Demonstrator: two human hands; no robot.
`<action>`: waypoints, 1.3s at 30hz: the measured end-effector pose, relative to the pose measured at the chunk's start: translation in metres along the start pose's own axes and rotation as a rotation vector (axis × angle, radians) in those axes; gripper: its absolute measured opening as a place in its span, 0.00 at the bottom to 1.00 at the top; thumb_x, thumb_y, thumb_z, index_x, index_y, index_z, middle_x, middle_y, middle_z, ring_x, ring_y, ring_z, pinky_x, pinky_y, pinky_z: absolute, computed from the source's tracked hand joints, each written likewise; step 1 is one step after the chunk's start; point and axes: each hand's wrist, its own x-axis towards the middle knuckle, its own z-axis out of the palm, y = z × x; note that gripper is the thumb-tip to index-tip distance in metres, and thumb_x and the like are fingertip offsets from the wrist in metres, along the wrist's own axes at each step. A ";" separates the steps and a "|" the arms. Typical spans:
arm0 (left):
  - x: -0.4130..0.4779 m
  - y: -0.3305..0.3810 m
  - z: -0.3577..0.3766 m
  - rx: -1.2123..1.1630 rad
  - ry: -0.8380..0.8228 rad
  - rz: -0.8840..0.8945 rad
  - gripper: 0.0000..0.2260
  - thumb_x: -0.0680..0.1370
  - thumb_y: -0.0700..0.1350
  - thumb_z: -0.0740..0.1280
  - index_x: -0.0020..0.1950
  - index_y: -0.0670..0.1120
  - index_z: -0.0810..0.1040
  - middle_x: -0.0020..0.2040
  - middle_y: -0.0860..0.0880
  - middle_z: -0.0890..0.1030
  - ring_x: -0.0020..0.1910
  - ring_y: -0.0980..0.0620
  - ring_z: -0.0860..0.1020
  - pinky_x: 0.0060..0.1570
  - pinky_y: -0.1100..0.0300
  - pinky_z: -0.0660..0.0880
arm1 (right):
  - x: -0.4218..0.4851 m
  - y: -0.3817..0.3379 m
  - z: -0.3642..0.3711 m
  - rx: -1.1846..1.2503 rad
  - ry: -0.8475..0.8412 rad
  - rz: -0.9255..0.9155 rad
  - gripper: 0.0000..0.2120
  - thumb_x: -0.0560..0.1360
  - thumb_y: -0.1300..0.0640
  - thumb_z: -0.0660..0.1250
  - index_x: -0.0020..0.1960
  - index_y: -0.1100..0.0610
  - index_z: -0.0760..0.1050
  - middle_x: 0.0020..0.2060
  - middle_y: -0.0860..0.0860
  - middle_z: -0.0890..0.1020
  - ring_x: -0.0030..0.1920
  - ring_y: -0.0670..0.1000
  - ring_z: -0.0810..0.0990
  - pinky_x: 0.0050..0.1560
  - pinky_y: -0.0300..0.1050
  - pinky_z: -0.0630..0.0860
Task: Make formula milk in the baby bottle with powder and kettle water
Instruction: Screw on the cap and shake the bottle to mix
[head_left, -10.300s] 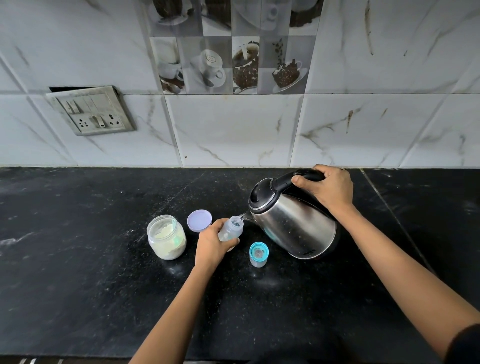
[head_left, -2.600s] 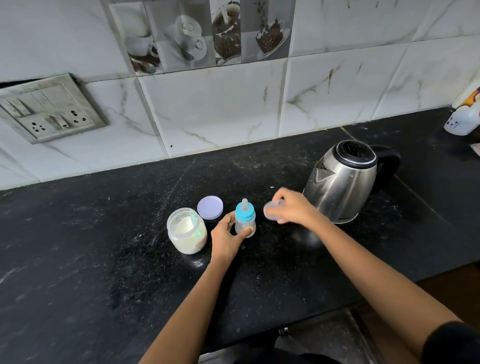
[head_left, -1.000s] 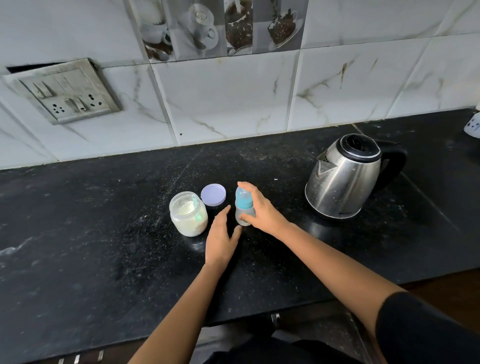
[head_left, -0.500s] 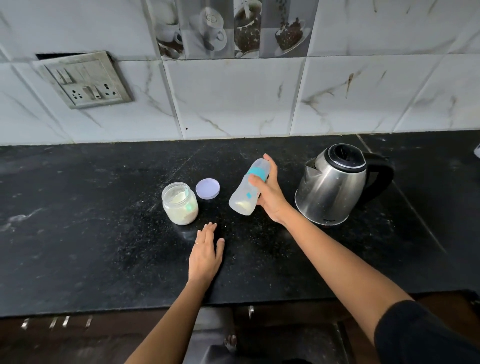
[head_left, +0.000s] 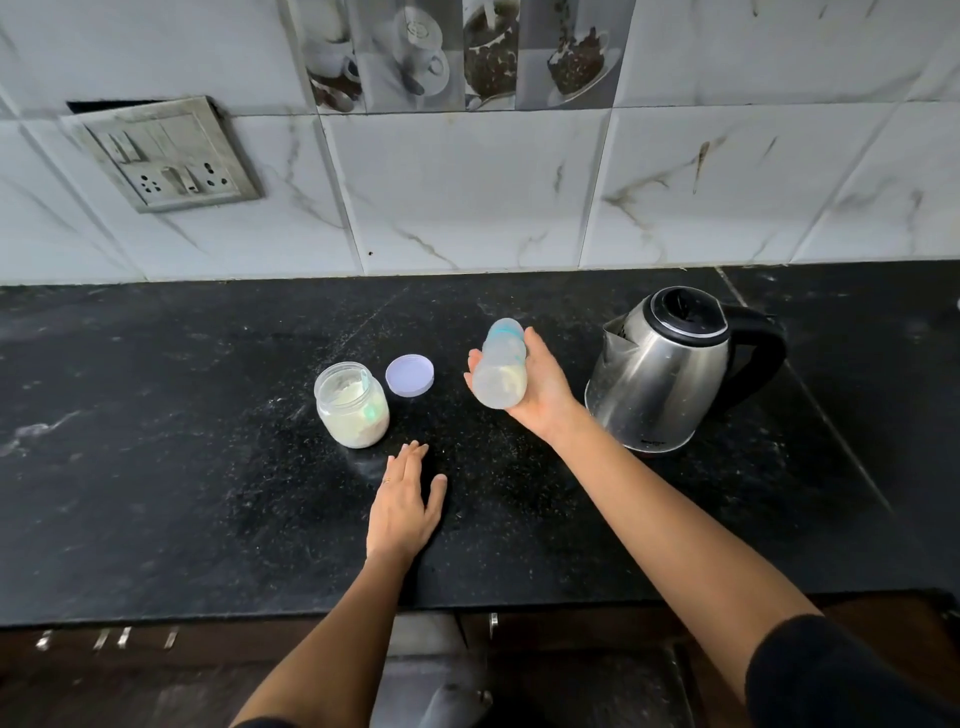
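Note:
The capped baby bottle (head_left: 500, 371), clear with a blue collar and milky liquid, is lifted off the black counter (head_left: 156, 467) and tilted, base toward me. My right hand (head_left: 540, 392) is wrapped around it; the bottle looks blurred. My left hand (head_left: 404, 506) lies flat on the counter with fingers apart, holding nothing, just in front of the powder jar (head_left: 352, 404). That jar stands open with white powder inside, and its lilac lid (head_left: 410, 375) lies beside it. The steel kettle (head_left: 662, 376) with a black handle stands to the right of my right hand.
A tiled wall (head_left: 467, 197) backs the counter, with a switch and socket plate (head_left: 166, 156) at upper left. The counter's front edge (head_left: 260, 616) runs below my forearms, with dark cabinet fronts underneath.
My right hand took the capped bottle off the counter and tilted it; within the last half second it has turned further. My left hand let go of it and settled flat on the counter.

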 end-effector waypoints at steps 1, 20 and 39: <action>0.001 -0.001 0.000 0.001 0.000 0.002 0.21 0.80 0.49 0.61 0.72 0.44 0.66 0.74 0.46 0.65 0.75 0.47 0.58 0.71 0.50 0.61 | 0.000 -0.003 0.004 0.020 -0.001 -0.001 0.20 0.81 0.46 0.56 0.61 0.62 0.68 0.51 0.63 0.76 0.47 0.59 0.80 0.54 0.61 0.76; 0.012 -0.019 0.014 0.173 -0.008 0.075 0.23 0.82 0.49 0.54 0.75 0.42 0.59 0.76 0.44 0.60 0.76 0.49 0.55 0.75 0.55 0.45 | 0.018 0.018 0.009 0.011 -0.153 -0.053 0.21 0.74 0.48 0.66 0.63 0.56 0.68 0.45 0.57 0.79 0.31 0.52 0.79 0.33 0.42 0.79; 0.013 -0.022 0.016 0.207 -0.029 0.071 0.25 0.82 0.52 0.51 0.76 0.42 0.56 0.77 0.45 0.57 0.76 0.51 0.51 0.75 0.56 0.43 | 0.011 0.037 0.013 -0.096 -0.023 -0.233 0.18 0.76 0.50 0.64 0.64 0.51 0.65 0.42 0.56 0.75 0.29 0.53 0.77 0.32 0.43 0.77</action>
